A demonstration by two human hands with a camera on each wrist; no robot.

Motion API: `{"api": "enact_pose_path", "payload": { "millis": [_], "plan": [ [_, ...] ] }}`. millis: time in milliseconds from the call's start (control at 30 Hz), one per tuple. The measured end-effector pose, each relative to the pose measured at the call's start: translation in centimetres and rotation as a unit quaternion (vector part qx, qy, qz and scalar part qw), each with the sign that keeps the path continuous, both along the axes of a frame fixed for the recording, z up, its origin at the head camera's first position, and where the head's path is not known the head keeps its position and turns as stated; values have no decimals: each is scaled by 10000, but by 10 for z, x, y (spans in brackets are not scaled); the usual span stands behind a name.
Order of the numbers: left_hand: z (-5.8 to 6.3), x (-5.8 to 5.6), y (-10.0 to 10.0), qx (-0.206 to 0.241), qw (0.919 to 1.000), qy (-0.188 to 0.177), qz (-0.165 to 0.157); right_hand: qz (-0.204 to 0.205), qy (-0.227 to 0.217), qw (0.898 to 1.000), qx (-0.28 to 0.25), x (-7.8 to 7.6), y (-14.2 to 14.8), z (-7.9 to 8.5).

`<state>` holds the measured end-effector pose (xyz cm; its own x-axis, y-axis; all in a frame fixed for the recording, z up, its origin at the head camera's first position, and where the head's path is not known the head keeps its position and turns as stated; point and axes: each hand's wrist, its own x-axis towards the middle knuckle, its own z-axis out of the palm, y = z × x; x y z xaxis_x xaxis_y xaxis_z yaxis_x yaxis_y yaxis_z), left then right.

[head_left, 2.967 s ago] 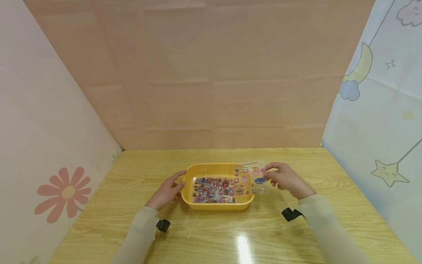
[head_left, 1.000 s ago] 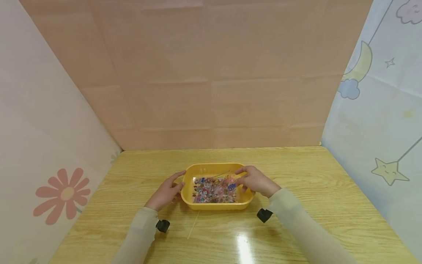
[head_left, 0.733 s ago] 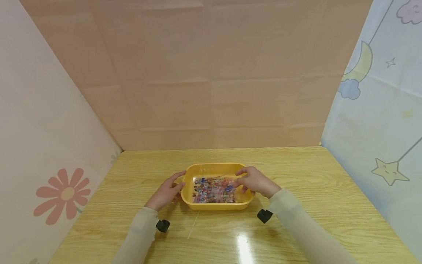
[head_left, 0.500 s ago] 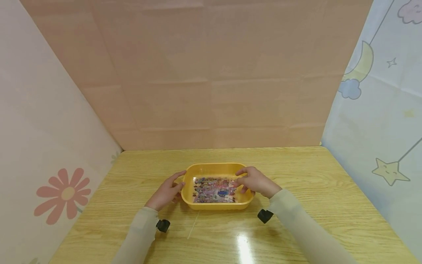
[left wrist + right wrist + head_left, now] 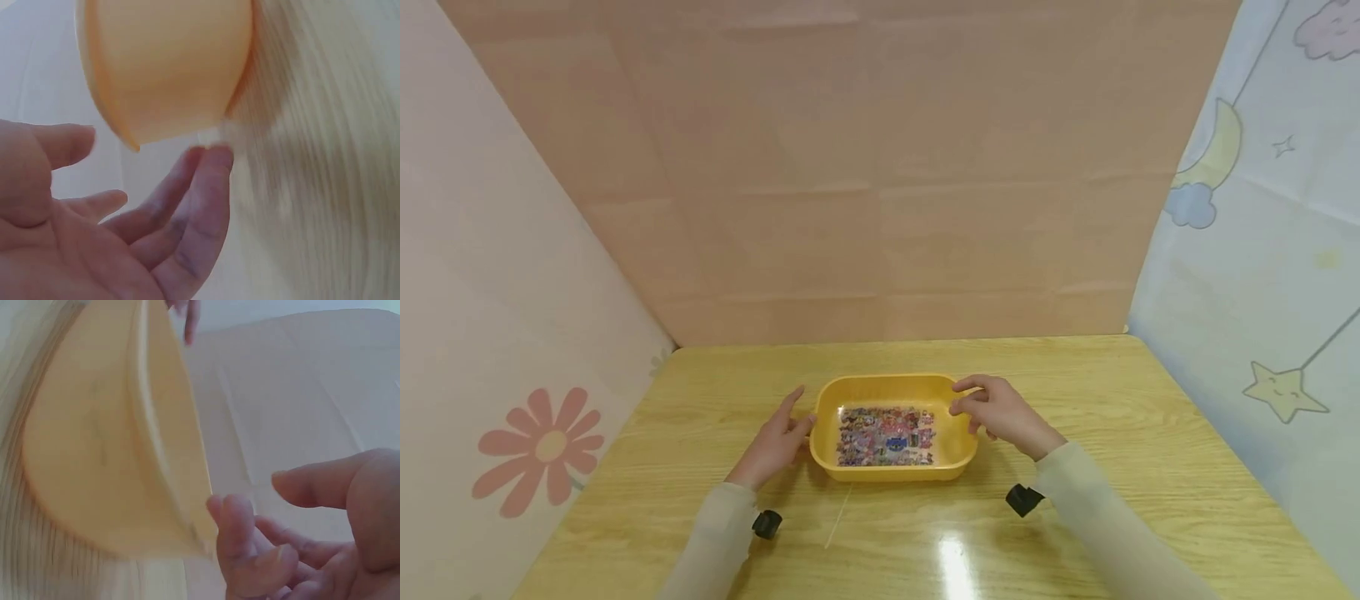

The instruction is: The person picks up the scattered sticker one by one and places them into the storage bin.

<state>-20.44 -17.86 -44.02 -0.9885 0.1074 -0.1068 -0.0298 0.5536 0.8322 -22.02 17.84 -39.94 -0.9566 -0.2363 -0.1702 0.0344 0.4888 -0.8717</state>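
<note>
A yellow plastic basin (image 5: 892, 473) sits on the wooden table. Clear sheets of small cartoon stickers (image 5: 880, 437) lie flat on its floor, a blue print near their middle. My left hand (image 5: 778, 442) is beside the basin's left end, index finger stretched out. In the left wrist view the fingers of this hand (image 5: 181, 231) are loosely bent below the basin's end wall (image 5: 165, 69), with nothing in them. At the right end my right hand (image 5: 1003, 412) holds nothing. Its relaxed fingertips are right at the rim (image 5: 150, 419) in the right wrist view.
The wooden table (image 5: 737, 392) meets a pinkish-brown backdrop (image 5: 880, 242) behind the basin. Patterned white panels (image 5: 1217, 333) stand at both sides. A thin pale strip (image 5: 838, 518) lies in front of the basin. Black bands (image 5: 1024, 500) hang at both wrists.
My right hand brought a clear sticker sheet from the right over the basin, let it drop onto the others, then drew back to the right rim. My left hand has come off the left end.
</note>
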Motion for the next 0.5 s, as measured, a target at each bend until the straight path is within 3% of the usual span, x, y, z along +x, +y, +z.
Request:
{"api": "enact_pose_path", "payload": {
  "millis": [100,167,233,367,500],
  "plan": [
    [3,4,-9,-612,9973,373,146,-211,777,9941,723,0,14,-3],
    [5,5,-18,-1187,9903,690,230,-332,1325,9815,1342,0,25,-5],
    [7,7,-28,-1719,9803,921,317,-422,1731,9659,1878,1,36,-7],
    [8,10,-53,-2807,9518,1089,579,-472,2156,9352,2770,3,57,-11],
    [6,14,-74,-3313,9340,1063,814,-551,2324,9066,3479,5,75,-15]
  ]
}}
